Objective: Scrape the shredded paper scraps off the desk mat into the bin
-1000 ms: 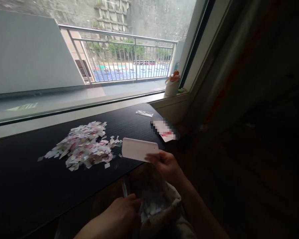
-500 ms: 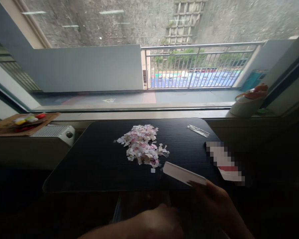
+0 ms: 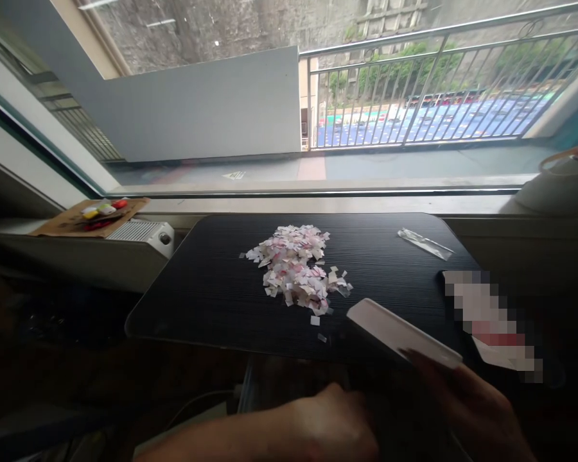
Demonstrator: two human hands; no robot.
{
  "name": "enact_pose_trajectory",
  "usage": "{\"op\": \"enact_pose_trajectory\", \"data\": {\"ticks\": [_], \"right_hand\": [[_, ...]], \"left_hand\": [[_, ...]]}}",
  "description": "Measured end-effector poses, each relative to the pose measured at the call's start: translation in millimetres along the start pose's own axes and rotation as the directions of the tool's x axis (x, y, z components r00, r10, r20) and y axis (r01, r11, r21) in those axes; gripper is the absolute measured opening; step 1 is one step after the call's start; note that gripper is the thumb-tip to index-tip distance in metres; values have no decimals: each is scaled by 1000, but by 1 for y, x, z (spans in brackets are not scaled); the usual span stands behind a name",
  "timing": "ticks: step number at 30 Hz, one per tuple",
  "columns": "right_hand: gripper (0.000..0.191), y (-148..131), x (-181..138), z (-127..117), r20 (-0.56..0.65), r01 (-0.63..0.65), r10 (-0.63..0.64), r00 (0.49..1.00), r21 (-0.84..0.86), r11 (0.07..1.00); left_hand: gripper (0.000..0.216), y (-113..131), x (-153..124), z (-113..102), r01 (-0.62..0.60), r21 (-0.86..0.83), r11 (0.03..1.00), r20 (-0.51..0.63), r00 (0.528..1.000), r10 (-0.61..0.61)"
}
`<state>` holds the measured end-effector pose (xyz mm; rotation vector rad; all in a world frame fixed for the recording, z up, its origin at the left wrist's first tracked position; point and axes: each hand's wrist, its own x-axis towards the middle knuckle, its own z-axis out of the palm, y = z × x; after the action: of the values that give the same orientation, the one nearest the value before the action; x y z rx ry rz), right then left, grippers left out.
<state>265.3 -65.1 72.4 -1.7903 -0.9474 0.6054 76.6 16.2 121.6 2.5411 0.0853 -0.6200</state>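
Observation:
My right hand (image 3: 481, 404) grips the near end of a shallow white rectangular tray-like piece (image 3: 404, 330), held at a tilt over the front right of the black table (image 3: 187, 295). Its far end points at a heap of small pink and white paper squares (image 3: 296, 266), a short way apart from it. A loose paper square (image 3: 315, 320) and a small clear scrap (image 3: 322, 338) lie just in front of the heap. In shadow below the table's front edge, my left hand (image 3: 337, 420) is closed, with its fingertips hidden; what it holds, if anything, cannot be seen.
A clear plastic wrapper (image 3: 426, 244) lies at the back right of the table. A blurred-out flat item (image 3: 491, 327) sits at the right edge. On the left, a radiator (image 3: 144, 234) bears cardboard (image 3: 67, 218) with small coloured items. Behind the table runs a window sill (image 3: 318, 204).
The whole view has swung, so the table and heap appear farther right and slightly higher. Both hands keep much the same grip, the white piece still in my right.

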Motion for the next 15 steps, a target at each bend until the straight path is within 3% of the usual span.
{"op": "enact_pose_trajectory", "data": {"ticks": [2, 9, 15], "right_hand": [[19, 3, -3, -2, -30, -29, 29, 999, -11, 1000], [26, -12, -19, 9, 172, 91, -105, 980, 82, 992], [21, -21, -8, 14, 140, 57, -63, 988, 44, 997]], "left_hand": [[21, 0, -2, -2, -7, 19, 1000, -6, 1000, 7], [21, 1, 0, 2, 12, -24, 1000, 20, 1000, -11], [23, 1, -4, -1, 10, -103, 995, -31, 999, -13]]}}
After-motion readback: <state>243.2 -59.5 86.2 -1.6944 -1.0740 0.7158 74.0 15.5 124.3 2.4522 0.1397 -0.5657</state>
